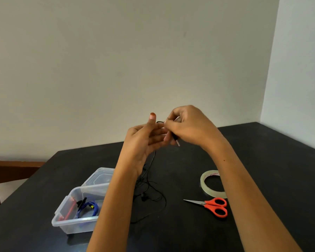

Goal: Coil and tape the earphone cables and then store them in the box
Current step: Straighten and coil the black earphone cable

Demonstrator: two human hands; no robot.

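Head view: both hands are raised above the black table (pixel 262 160), close together, so the coil can be built in the air while the slack hangs free. Left hand (pixel 144 137) is held palm toward the camera, fingers extended and roughly together, thumb up; it looks to be used as a former for winding, judged from the pose. Right hand (pixel 185 124) is closed in a pinch on the plug end of the black earphone cable (pixel 153 195), just against the left fingertips; the metal jack (pixel 178 143) is seen poking out below the right fingers. Whether a loop is already laid over the left fingers cannot be told; only a short dark arc is seen between the hands. Rest of the cable drops from the hands and lies in a loose tangle on the table between the forearms, earbuds included, so most of it is judged uncoiled. Tape roll (pixel 210 182) and orange scissors (pixel 215 206) are parked to the right, near the right forearm, presumably within reach for the taping step. Clear plastic box (pixel 75 222) sits open on the left with its lid (pixel 98 176) behind it; a blue cable (pixel 87 209) is already inside, coiled.
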